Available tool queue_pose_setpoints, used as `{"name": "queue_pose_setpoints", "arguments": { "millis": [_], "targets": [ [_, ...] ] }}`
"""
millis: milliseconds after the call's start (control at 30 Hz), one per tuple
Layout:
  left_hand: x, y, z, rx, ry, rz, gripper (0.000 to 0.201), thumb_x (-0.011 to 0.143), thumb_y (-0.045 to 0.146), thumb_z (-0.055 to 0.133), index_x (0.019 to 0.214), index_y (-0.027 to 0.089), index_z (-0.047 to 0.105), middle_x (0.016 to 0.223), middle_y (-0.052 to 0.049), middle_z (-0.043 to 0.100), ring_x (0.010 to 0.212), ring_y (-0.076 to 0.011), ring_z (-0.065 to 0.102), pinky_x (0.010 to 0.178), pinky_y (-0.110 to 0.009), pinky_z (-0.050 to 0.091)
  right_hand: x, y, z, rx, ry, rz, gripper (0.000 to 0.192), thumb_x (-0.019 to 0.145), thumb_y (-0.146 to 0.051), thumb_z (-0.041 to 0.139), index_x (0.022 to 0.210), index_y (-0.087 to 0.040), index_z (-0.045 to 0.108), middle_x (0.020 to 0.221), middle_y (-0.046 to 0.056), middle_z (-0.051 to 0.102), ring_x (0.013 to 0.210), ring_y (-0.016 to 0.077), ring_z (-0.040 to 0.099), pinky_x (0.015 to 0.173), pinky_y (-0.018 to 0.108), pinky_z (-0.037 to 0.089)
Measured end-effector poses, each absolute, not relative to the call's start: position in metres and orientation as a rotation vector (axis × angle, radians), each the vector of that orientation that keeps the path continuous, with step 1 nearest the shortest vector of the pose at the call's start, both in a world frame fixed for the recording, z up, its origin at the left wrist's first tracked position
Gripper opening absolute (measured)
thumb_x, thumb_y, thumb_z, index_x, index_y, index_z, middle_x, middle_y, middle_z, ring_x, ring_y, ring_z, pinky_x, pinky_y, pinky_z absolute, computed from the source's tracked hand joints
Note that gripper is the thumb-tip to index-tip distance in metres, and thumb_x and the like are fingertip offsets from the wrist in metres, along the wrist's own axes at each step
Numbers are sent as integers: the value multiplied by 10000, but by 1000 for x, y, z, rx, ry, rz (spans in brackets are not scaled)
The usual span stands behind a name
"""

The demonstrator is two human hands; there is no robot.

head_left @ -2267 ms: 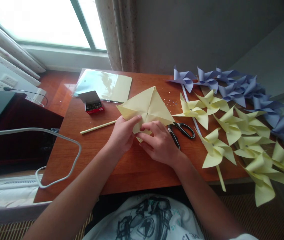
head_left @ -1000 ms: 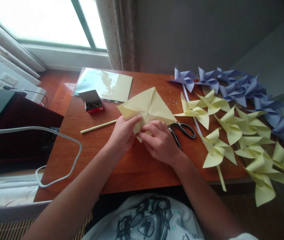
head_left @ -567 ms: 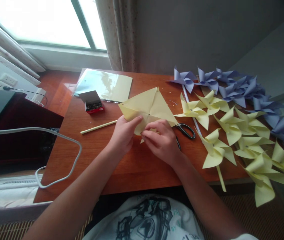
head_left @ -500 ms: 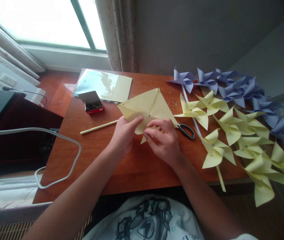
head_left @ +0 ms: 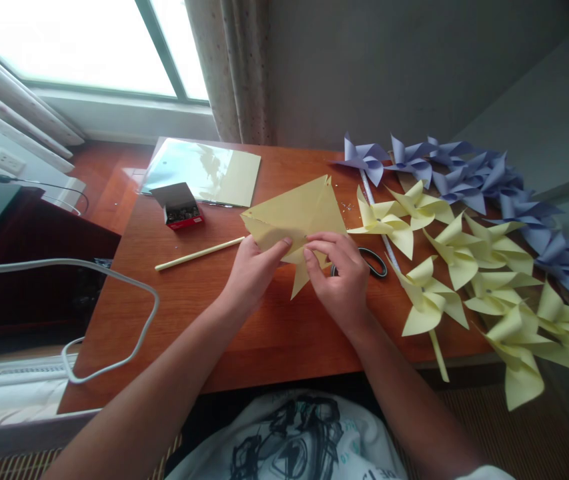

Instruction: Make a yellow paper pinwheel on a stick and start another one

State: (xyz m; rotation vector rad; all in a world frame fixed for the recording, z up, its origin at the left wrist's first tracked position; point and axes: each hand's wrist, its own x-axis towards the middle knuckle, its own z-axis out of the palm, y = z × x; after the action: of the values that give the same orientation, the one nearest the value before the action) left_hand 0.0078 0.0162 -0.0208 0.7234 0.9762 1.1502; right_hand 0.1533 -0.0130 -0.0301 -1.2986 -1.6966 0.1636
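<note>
One left hand (head_left: 254, 270): pinching the yellow sheet (head_left: 294, 213), thumb on top.
Right hand (head_left: 343, 273): fingertips pinching the same sheet near its middle.
Yellow sheet: held above the table (head_left: 269, 350), about midway along.
Red box (head_left: 187, 221): open, near the left edge.
Glossy packet (head_left: 201, 172): far left corner.

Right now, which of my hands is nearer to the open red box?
Your left. In view, the left hand, gripping the yellow paper, is below and right of the red box; the right hand is farther right.
</note>
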Motion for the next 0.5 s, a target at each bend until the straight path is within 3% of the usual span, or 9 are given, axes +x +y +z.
{"name": "queue_pose_setpoints", "arguments": {
  "millis": [167,500],
  "targets": [
    [8,15,-15,828,905,1140,360,733,355,873,1031,170,793,1091,-103,787,1018,-283,729,896,-340,553,155,-11,-29,-1334,-1632,222,77,935,-200,647,923,-228,718,985,72,751,945,229,695,849,388,579],
    [10,16,-13,1024,950,1121,389,656,288,913,1008,158,808,1074,-103,792,1053,-294,712,945,-342,535,159,-10,-28,-1363,-1564,257,88,929,-203,646,892,-233,720,911,47,768,867,214,714,796,363,587]
  ]
}}
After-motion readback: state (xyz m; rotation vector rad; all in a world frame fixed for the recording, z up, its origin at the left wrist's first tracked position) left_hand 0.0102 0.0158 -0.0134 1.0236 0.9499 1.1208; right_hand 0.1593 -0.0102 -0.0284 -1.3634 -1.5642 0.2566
